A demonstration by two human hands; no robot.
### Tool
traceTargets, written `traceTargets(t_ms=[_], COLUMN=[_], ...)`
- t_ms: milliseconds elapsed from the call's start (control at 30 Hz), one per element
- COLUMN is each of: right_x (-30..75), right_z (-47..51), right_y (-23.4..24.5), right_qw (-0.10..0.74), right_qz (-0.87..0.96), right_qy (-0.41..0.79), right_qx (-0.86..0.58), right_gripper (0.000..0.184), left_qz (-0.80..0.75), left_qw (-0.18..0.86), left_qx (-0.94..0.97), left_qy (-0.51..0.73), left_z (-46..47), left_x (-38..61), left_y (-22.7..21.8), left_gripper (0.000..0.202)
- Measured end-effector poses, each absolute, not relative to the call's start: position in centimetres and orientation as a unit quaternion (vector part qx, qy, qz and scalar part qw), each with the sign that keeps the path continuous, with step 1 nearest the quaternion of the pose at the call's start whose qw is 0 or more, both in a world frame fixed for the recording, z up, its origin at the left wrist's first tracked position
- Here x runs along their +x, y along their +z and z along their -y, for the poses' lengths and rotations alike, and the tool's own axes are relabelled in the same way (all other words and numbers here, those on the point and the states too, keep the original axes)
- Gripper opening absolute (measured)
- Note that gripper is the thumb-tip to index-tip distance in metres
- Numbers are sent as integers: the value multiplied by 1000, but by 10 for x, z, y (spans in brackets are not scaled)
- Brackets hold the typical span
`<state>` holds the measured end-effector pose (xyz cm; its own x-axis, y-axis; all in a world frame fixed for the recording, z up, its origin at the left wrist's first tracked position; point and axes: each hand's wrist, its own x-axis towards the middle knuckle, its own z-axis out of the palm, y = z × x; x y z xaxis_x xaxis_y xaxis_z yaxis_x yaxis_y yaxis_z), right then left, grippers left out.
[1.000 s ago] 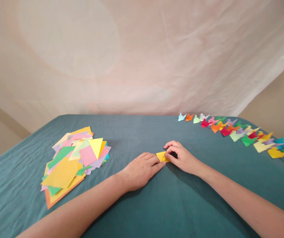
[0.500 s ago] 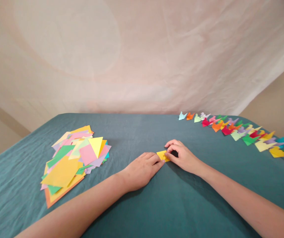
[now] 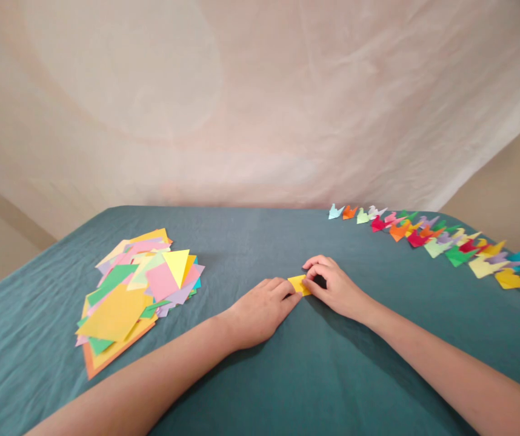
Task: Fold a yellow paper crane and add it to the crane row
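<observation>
A small folded yellow paper (image 3: 297, 283) lies on the teal cloth-covered table (image 3: 260, 363) between my hands. My left hand (image 3: 260, 310) rests flat, fingers stretched out, with its fingertips pressing the paper's near edge. Fingers curled, my right hand (image 3: 333, 287) pinches the paper's right side against the cloth. Most of the paper is hidden under the fingers.
A loose pile of coloured paper squares (image 3: 137, 290) lies at the left of the table. Several folded paper cranes (image 3: 442, 242) in many colours run in a row along the far right edge. A pale cloth backdrop (image 3: 260, 103) hangs behind the table.
Hands and paper stay almost where they were; the fingers shift only slightly on the yellow paper. The view has tilted down a little.
</observation>
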<state>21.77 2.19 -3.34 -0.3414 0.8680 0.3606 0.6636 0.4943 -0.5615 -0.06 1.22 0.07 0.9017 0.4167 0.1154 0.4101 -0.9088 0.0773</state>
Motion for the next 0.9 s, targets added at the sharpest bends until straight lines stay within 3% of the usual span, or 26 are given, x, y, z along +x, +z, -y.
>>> traceTargets(t_ms=[900], right_x=[215], right_z=[-22], right_y=[-38], right_qw=[328], right_qz=[801], right_qy=[136], right_qx=[-482], right_gripper=[6], left_qz=[-188], left_qw=[0], left_qx=[981], left_qy=[47], left_z=[-15], left_x=[0], left_y=[-4], left_gripper=[39])
